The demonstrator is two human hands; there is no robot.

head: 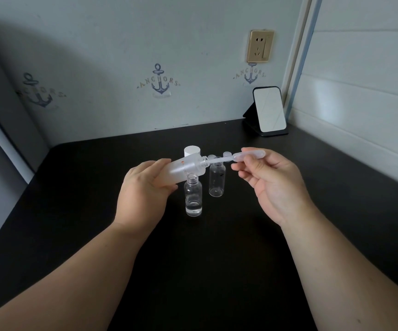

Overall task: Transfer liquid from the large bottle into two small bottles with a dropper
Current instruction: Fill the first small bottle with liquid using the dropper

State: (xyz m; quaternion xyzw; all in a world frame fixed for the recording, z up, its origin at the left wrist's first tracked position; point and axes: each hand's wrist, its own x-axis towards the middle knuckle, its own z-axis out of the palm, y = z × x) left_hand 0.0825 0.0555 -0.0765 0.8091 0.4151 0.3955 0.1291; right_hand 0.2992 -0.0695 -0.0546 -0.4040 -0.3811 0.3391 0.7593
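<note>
Left hand (143,187) grips tilted large bottle (183,169); right hand (268,177) pinches dropper (238,156) (tip in neck).

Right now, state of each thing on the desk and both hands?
large bottle: uncapped, tilted, held by left hand
dropper: tip in large bottle's mouth, bulb pinched by right hand
near small bottle: upright, open, some liquid
far small bottle: upright, open, looks empty
white cap: off, on desk
mirror: propped upright

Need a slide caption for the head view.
Left hand tilts large bottle; right hand feeds dropper into its mouth.
</note>
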